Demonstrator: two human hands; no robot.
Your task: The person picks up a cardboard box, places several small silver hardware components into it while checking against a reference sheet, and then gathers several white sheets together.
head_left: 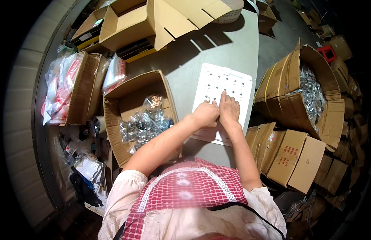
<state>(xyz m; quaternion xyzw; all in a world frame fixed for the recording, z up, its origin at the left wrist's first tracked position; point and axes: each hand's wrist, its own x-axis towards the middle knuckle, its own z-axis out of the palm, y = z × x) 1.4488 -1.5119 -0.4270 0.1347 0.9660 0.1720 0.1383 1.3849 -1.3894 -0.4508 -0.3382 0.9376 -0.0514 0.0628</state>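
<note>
A white rectangular board or sheet (pixel 212 82), marked with rows of small dark round spots, lies flat on the grey surface (pixel 185 80), directly in front of the person and nearer its right edge. A long white clip-like piece (pixel 229 72) sits along the board's far end.

Both hands are over the middle of the board, side by side and close together. The left hand (pixel 207 115) is curled, its thumb and forefinger pointing toward the far end; whether something is pinched there cannot be told. The right hand (pixel 230 110) has its forefinger stretched out, the tip at one of the dark spots, with the other fingers bent beside it; whether it grips anything is also unclear.

Left of the board stands an open brown cardboard box (pixel 112 130) with clear plastic packets of silvery metal parts (pixel 143 127) in it and a packet of copper-coloured pieces (pixel 155 100) near its far side. Farther left, clear plastic bags with red print (pixel 62 90) lean against another brown cardboard box (pixel 80 90).

Beyond the board, at the far end, are a large open tan carton with its flaps spread (pixel 127 24) and a wide brown roll with printing (pixel 232 17).

To the right, a big open brown carton (pixel 278 82) holds shiny clear packets (pixel 311 96); nearer the person is a brown carton with red markings (pixel 287 158).
</note>
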